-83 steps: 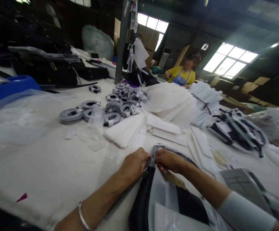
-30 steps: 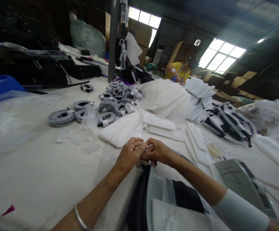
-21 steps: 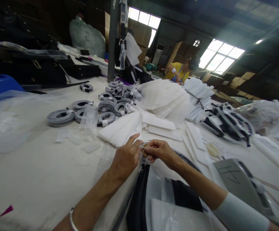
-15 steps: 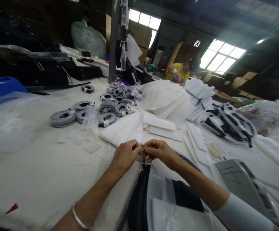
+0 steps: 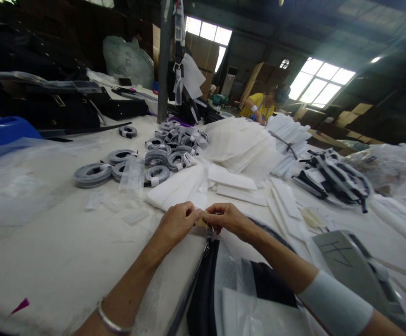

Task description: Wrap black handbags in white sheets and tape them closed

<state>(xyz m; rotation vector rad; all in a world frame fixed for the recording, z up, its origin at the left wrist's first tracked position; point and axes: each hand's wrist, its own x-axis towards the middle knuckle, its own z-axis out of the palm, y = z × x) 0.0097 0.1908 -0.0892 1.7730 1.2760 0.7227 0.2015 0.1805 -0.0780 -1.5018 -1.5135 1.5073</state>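
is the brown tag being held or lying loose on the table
Held: the left hand and right hand pinch the brown tag.

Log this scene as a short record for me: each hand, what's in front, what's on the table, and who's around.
Left hand: bare, pinching a small brown tag; silver bracelet on the wrist
Right hand: bare, fingers at the tag's other side; pale sleeve on the forearm
Below the hands: black bag, partly covered by translucent sheeting
On the white table: coiled grey straps, stacked white sheets
Right side: grey case with handwritten marks
Background: co-worker in yellow top
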